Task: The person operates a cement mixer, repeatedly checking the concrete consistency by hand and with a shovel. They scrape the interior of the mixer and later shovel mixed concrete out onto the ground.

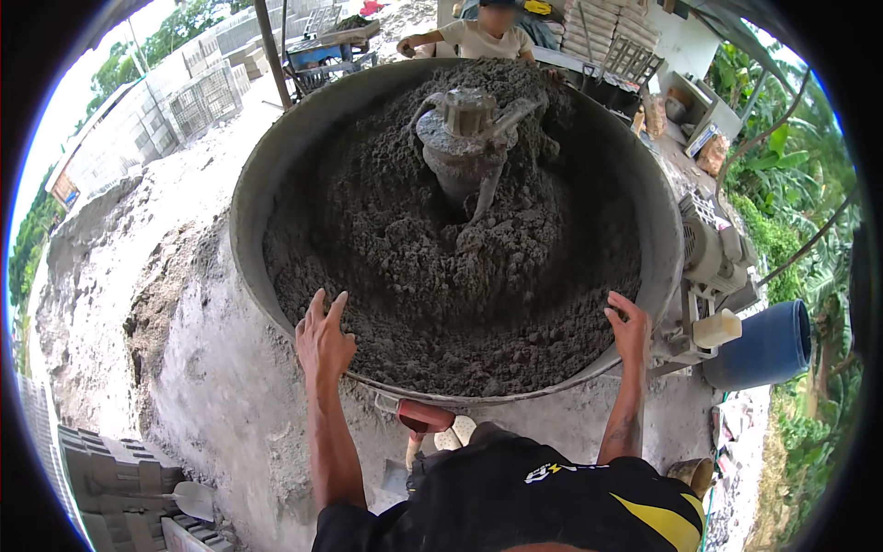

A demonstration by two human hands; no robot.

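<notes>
In front of me stands a large round concrete mixer pan [250, 198], holding a heap of dark grey, crumbly concrete mix [441, 285]. A caked metal hub [460, 152] with arms rises from the mix, its lower part buried. My left hand [324, 340] rests at the near left rim, fingers apart and reaching over the inner side. At the near right rim is my right hand [631, 329], with its fingers loosely bent over the edge and nothing visible between them.
Across the pan stands another person [487, 35]. A motor [704, 248] and a blue barrel [759, 345] are at the right. Below the near rim is a reddish part [426, 416]. A shovel blade [194, 500] lies near grey blocks [129, 478]. Stacked sacks [602, 32] stand behind.
</notes>
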